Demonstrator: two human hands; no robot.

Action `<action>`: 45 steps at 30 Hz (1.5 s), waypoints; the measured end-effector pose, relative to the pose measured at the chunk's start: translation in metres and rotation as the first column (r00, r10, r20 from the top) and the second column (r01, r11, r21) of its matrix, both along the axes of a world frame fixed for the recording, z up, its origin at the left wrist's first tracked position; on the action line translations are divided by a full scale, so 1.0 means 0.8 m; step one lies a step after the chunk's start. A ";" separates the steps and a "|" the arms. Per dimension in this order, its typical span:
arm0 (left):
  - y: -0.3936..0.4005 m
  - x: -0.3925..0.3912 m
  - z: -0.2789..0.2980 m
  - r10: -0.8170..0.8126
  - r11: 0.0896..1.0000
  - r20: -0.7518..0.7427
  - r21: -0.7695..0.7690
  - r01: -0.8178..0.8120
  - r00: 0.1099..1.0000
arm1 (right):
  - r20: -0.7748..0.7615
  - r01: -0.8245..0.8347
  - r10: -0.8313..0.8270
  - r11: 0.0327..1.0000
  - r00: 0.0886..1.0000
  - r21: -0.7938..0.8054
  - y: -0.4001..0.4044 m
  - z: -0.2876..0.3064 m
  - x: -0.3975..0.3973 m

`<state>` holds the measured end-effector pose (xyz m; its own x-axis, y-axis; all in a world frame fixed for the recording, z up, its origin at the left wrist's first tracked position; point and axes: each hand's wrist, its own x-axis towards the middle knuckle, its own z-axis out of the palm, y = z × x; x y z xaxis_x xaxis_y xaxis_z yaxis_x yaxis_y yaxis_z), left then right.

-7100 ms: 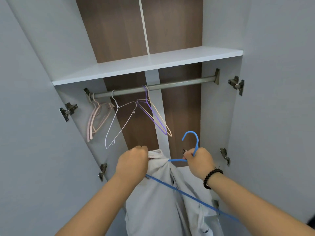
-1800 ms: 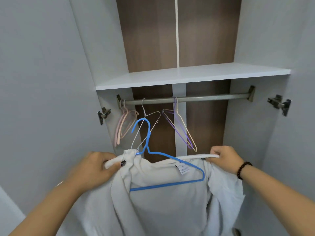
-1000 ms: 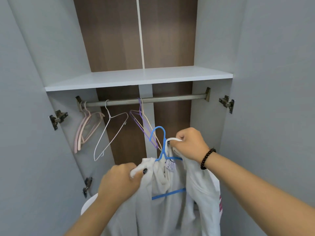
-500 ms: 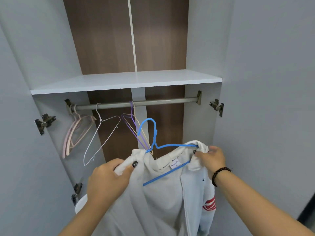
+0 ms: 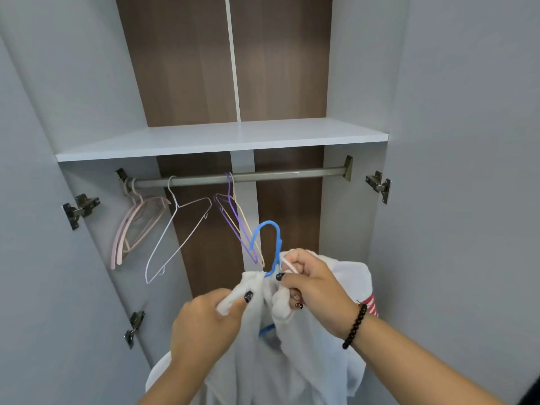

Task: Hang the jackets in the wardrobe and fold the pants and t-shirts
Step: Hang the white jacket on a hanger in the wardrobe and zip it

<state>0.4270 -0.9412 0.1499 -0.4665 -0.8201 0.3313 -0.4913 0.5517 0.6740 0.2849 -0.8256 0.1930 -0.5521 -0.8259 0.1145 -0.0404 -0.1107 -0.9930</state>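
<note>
A white jacket (image 5: pixel 292 363) with red stripes on one sleeve hangs on a blue wire hanger (image 5: pixel 271 244), held up in front of the open wardrobe. My left hand (image 5: pixel 204 325) pinches the jacket's left collar edge. My right hand (image 5: pixel 312 285) grips the right collar edge close beside it, just under the hanger's hook. The hook is free in the air, below the metal rail (image 5: pixel 263 178). Most of the hanger's frame is hidden inside the jacket.
On the rail hang pink hangers (image 5: pixel 131 229) at the far left, a white wire hanger (image 5: pixel 178 229), and a purple and a beige hanger (image 5: pixel 236 220) in the middle. A white shelf (image 5: pixel 222 141) runs above. Grey doors (image 5: pixel 467 200) stand open on both sides.
My right hand has moved left from the jacket's shoulder to the collar, so both hands now bunch the collar together under the hook. The hanger has turned edge-on.
</note>
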 end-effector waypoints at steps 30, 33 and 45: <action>0.011 -0.120 -0.023 0.002 0.992 -0.328 -0.120 -0.044 0.945 | -0.975 0.470 0.122 0.860 0.188 0.198 0.045 0.019 -0.136; -0.014 -0.158 -0.038 -0.088 0.990 -0.358 -0.133 0.042 0.929 | -0.950 0.561 0.130 0.781 0.285 0.275 0.033 0.013 -0.145; -0.029 -0.310 -0.093 -0.278 0.932 -0.469 0.078 0.353 0.838 | -0.881 0.760 0.001 0.507 0.472 0.408 0.025 0.007 -0.206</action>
